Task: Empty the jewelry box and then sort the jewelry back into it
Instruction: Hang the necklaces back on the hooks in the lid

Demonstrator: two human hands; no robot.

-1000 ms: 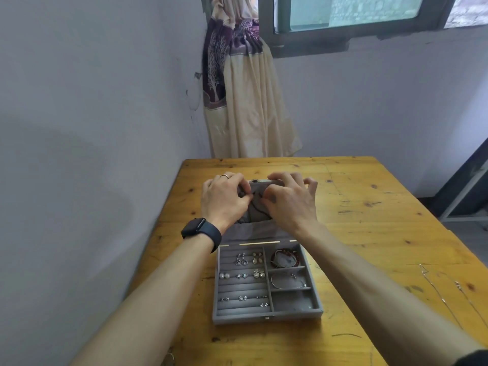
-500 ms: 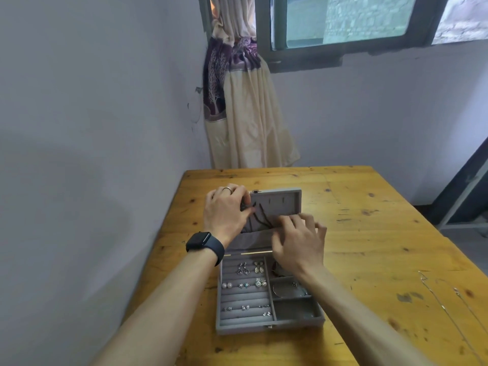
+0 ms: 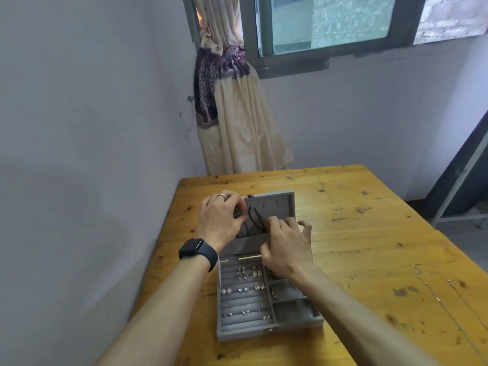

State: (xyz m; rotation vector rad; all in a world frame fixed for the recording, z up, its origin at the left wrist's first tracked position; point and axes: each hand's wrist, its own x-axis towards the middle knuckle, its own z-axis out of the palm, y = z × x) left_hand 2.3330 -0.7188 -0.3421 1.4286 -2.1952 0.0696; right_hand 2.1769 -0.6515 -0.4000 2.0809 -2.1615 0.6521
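A grey velvet jewelry box [image 3: 243, 332] stands open on the wooden table [image 3: 369, 233], its lid [image 3: 280, 204] upright at the back. Dark cord necklaces [image 3: 254, 216] hang inside the lid. My left hand [image 3: 220, 220] is at the lid's left edge, fingers curled on the cords near their top. My right hand [image 3: 286, 247] pinches a cord lower down, in front of the lid's pocket. Several earrings [image 3: 245, 273] sit in the ring rolls on the left. A bangle [image 3: 280, 293] lies in a right compartment, partly hidden by my right wrist.
Thin chain necklaces [image 3: 433, 294] lie on the table at the right. A wall runs close along the table's left side. A tied curtain [image 3: 232, 114] hangs behind the far edge under a window.
My right hand came down from the lid's top edge to the lower part of the lid and took hold of a cord. My left hand stayed at the lid's left side.
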